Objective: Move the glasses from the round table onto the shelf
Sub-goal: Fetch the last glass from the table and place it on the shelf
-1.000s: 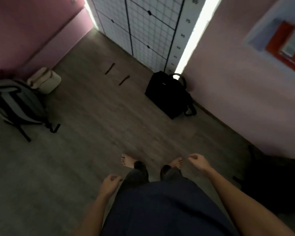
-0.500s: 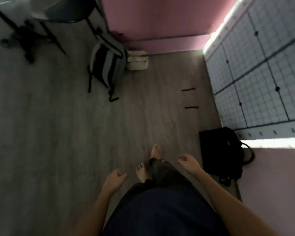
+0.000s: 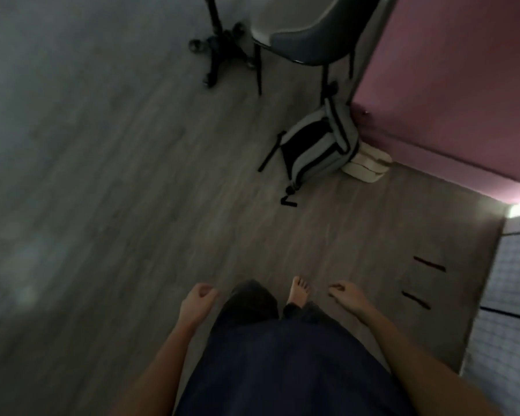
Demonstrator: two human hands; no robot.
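Note:
No glasses, round table or shelf show in the head view. My left hand [image 3: 197, 301] hangs at my side with its fingers loosely curled and nothing in it. My right hand [image 3: 347, 295] also hangs low, fingers loosely curled, holding nothing. Between them I see my dark trousers and one bare foot [image 3: 299, 292] on the grey wood floor.
A grey chair [image 3: 309, 34] and a black wheeled stand [image 3: 219, 49] are at the top. A grey and black backpack [image 3: 318, 148] leans by the pink wall [image 3: 451, 85], beside a white object [image 3: 368, 166]. A white gridded panel [image 3: 508, 310] lines the right edge. Two black strips [image 3: 429, 263] lie on the floor.
The view has swung left: the black bag is out of sight, the backpack and gridded panel slid rightwards, and the chair came in at the top. Both hands stay low and hold nothing.

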